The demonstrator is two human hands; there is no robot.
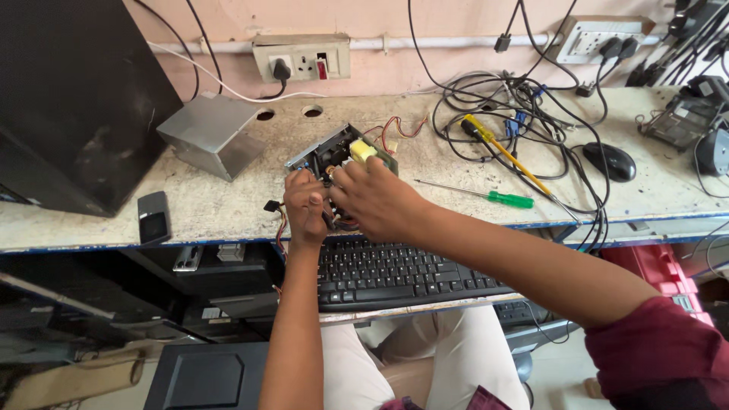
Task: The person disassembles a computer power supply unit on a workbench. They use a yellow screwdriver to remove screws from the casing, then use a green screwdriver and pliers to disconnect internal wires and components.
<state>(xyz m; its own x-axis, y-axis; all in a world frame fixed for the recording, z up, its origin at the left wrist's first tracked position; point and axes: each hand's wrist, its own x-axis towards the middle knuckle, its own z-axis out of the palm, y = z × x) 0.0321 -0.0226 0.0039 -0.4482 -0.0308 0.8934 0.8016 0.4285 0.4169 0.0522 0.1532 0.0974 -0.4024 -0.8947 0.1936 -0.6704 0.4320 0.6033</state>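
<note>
Your left hand (305,203) and right hand (373,199) both clench the PSU (342,152), its board running toward 1 o'clock.

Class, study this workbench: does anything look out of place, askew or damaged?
Yes. The power supply unit under the left hand and right hand lies open and askew, its wires spilling out; its metal cover sits apart. Cables lie tangled on the bench.

metal cover (210,133) left of opened power supply (339,156), screwdrivers (493,197) right, keyboard (406,275) in front.
</note>
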